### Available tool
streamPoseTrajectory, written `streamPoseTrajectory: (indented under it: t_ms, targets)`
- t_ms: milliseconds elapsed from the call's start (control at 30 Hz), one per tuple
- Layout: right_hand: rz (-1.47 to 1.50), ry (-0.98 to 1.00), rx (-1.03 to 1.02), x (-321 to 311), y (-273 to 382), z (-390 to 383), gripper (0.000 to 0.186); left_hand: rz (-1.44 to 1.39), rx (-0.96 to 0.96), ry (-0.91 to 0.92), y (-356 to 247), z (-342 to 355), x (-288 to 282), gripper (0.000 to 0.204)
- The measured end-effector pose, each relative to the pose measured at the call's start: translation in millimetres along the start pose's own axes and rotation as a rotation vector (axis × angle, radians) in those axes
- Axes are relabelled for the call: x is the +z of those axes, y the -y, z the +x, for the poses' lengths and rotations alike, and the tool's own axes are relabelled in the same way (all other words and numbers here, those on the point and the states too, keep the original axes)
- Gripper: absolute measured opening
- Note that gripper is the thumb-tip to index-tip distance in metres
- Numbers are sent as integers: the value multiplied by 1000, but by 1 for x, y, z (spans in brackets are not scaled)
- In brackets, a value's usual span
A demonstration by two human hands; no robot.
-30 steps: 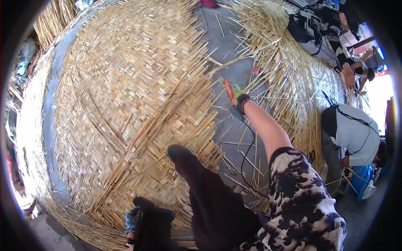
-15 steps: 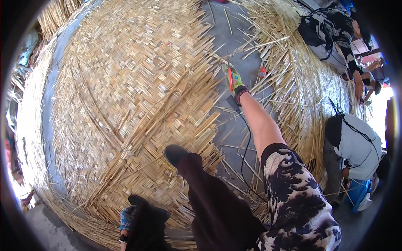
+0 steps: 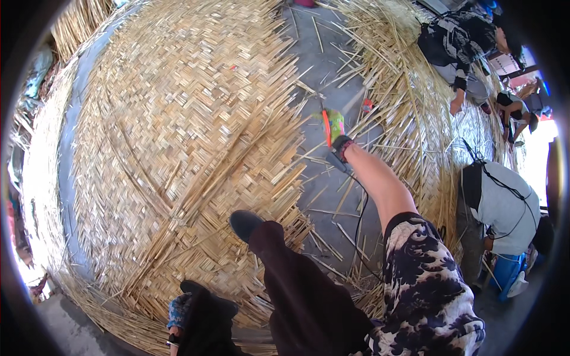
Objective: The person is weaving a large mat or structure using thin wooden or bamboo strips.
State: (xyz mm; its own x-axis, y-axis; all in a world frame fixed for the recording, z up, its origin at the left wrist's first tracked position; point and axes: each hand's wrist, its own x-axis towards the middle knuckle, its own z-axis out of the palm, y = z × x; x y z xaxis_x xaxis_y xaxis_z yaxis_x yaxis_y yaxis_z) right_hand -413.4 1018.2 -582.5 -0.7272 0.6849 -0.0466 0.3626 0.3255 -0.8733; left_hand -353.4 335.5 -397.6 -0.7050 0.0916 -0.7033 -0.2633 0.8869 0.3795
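Observation:
My right hand, in a patterned green glove, grips an orange-handled tool with a thin pointed tip. It is over the grey floor strip, just right of the ragged edge of a large woven straw mat. A black cord runs near my forearm. Low on the left, my left hand, in a blue patterned glove, is beside my dark shoe and leg on the mat; its fingers are too hidden to read. My other shoe rests on the mat.
Loose reed strips cover the right side. A co-worker in patterned black bends at the top right, another person beyond. A person in a light shirt stoops on the right by a blue container. Straw bundles stand top left.
My right hand went up slightly, then back down, still holding the orange tool. The top-right co-worker's hand has moved leftward. My left hand stays low beside my foot.

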Motion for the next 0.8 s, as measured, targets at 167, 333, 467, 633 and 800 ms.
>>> streamPoseTrajectory:
  t_ms: [167,333,467,633,800]
  targets:
    - [427,65,386,-26,-36,-74,27,25,49,14,15,3,2,22]
    - [-35,463,210,-75,-53,-129,26,-164,-84,32,22,11,8,21]
    - [249,-100,86,-82,-44,-85,24,-80,-90,41,5,6,10,19]
    - [-952,115,-258,-71,-19,14,28,33,-93,0,-20,1,6,20]
    - [-1324,334,-311,-51,-23,41,28,0,-54,29,-12,1,0,23]
